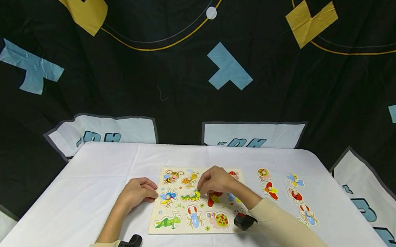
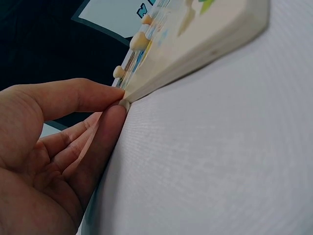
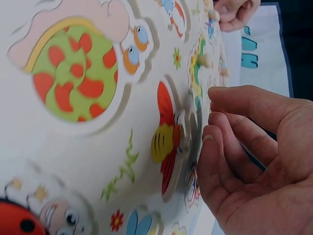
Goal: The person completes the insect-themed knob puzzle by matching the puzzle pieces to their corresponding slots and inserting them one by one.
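A wooden insect puzzle board (image 1: pixel 155 223) lies on the white table. My left hand (image 1: pixel 140 192) pinches its left edge between thumb and finger, close to a corner in the left wrist view. Over the board's middle hovers my right hand (image 1: pixel 216 181), fingers loosely bent and nothing between them. Just beside its fingertips sits the green caterpillar piece (image 1: pixel 190 196) in the board, its wooden knob (image 3: pixel 204 60) standing up. In the right wrist view, a red-winged insect picture (image 3: pixel 166 142) and a snail picture (image 3: pixel 78 73) show in recesses. My right hand and forearm hide part of the board's right side.
Right of the board lie several loose pieces, among them a snail (image 1: pixel 264 174), a red-winged insect (image 1: pixel 270 190), a blue-winged bee (image 1: pixel 295 180), a ladybug (image 1: pixel 295 194) and a beetle (image 1: pixel 308 214). Behind the table hangs a black cloth (image 1: pixel 167 83).
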Motion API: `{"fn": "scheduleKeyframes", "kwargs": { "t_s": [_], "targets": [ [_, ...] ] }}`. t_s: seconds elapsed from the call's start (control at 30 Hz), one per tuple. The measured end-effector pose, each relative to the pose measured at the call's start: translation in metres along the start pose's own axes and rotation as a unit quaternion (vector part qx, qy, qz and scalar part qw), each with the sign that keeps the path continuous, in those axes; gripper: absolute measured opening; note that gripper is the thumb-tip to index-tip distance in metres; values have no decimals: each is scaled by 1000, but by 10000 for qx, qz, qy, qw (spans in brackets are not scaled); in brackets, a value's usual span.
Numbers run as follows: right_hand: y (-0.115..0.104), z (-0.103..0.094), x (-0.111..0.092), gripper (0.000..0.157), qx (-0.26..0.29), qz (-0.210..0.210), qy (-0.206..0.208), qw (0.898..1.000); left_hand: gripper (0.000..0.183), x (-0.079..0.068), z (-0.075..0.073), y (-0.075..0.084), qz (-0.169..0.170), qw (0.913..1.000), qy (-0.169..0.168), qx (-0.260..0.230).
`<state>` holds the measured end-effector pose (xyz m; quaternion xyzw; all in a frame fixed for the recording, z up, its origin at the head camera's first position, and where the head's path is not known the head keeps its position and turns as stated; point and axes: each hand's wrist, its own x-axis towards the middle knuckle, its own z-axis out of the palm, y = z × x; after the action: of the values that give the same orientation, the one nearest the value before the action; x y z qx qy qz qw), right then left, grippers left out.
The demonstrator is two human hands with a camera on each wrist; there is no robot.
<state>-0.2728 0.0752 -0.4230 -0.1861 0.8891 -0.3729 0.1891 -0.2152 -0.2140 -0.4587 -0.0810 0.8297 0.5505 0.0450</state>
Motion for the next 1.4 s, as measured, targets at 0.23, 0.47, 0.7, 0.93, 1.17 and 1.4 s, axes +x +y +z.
{"fn": "scheduleKeyframes", "kwargs": {
  "t_s": [0.23, 0.47, 0.7, 0.93, 1.17, 1.4],
  "targets": [
    [10, -11, -6, 8, -74, -6, 161, 9998, 26, 0, 0, -1, 9, 10000, 19, 29],
    [18, -21, -10, 12, -97, 102, 292, 9995, 27, 0, -1, -1, 42, 10000, 2, 43],
    [24, -30, -18, 12, -79, 247, 311, 9992, 26, -1, 0, -1, 54, 10000, -21, -3],
    [37, -43, -27, 14, 37, 331, 366, 9988, 29, -1, -2, 0, 170, 9995, -173, -179],
    [48, -52, -36, 16, 66, 405, 607, 9973, 28, 0, -2, 0, 123, 9998, -135, -115],
    [56, -57, -46, 18, 44, 354, 658, 9972, 28, 1, -1, -1, 23, 10000, -85, -43]
  ]
}}
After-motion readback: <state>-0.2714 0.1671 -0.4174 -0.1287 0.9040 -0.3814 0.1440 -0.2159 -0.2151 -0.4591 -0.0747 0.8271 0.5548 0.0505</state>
